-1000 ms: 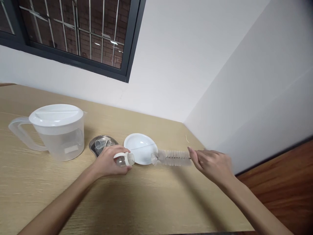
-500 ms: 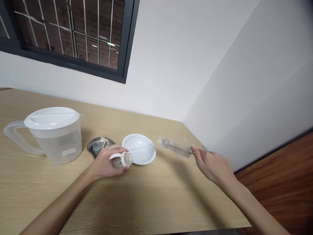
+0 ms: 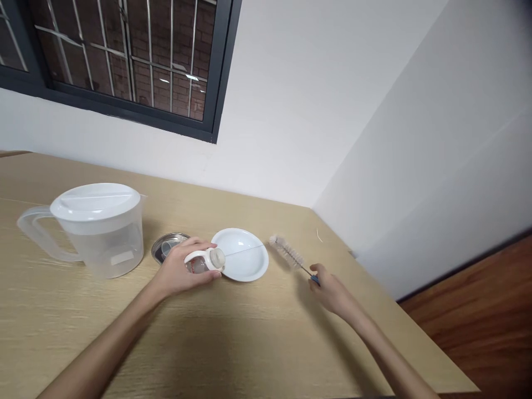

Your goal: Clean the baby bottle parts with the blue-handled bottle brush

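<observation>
My left hand [image 3: 180, 271] is wrapped around a small clear baby bottle [image 3: 201, 262] with a white handle, its uncapped neck pointing right. In my right hand [image 3: 332, 291] is a bottle brush [image 3: 286, 252]; my fingers close on its blue handle, and the white bristles point up and to the left, apart from the bottle. Between the two hands, a little farther back, lies a white oval dish [image 3: 245, 257]. A metal kidney tray [image 3: 160, 241] with clear parts in it sits behind my left hand, which partly hides it.
A lidded translucent pitcher [image 3: 108, 244] stands on the wooden table [image 3: 249, 343] at the left. A thin pale strip [image 3: 319, 235] lies near the right edge. White walls and a barred window [image 3: 124, 55] rise behind the table, with brown wood [image 3: 477, 310] at the right.
My right hand has moved left and down, toward the table, and the brush now tilts with its blue handle showing. My left hand keeps hold of the bottle. The view has shifted slightly.
</observation>
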`<state>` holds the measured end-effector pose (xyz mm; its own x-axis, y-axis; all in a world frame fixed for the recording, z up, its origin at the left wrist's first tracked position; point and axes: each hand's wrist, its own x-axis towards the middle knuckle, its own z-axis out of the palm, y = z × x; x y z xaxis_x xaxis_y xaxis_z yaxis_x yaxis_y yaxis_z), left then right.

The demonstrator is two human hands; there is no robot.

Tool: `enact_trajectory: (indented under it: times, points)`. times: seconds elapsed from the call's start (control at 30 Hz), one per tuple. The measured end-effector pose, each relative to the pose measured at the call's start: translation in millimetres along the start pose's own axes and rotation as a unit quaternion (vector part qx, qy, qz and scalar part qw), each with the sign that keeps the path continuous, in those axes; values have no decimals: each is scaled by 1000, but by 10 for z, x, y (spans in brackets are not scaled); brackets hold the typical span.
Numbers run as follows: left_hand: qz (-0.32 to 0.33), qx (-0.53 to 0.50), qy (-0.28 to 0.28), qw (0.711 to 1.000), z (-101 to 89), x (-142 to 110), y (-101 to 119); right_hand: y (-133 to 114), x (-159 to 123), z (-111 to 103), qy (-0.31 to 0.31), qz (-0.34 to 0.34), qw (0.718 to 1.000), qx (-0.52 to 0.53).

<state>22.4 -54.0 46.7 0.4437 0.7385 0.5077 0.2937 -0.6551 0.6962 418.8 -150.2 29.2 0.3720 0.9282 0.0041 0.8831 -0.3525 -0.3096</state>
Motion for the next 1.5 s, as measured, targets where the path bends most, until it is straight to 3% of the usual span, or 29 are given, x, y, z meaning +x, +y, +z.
enact_trajectory:
  times: [0.2,0.3,0.47,0.57,0.73,0.83,0.93,1.07,1.23,1.4,1.5]
  points:
    - [-37,-45,-3,998,-12,11,17,-169,-43,335,7,-27,999,21]
    - [-48,-62,-8,997,-10,12,12,-311,-115,421,21,-7,1000,22]
    - [-55,-72,-21,996,-9,20,19,-473,-204,478,7,15,1000,-13]
    - [-53,-69,-19,996,-13,24,27,-544,-227,414,64,15,998,-21]
    - [-52,-67,-5,996,-13,18,47,-808,-240,252,145,-98,971,160]
    - [-47,-70,4,996,-9,16,54,-1081,-303,206,73,-181,923,331]
    - [-37,-64,15,997,-13,22,47,-1353,-408,182,13,-226,884,409]
    - [-17,-43,24,999,-37,33,25,-1610,-522,152,-43,-254,853,455]
    - [-10,-32,33,999,-60,28,7,-1756,-554,196,-85,-263,833,479]
    - [-55,-36,90,994,-75,29,-39,-1686,-492,353,-5,-349,832,431]
    - [-99,-61,136,984,-114,38,-88,-1622,-391,408,59,-358,838,408]
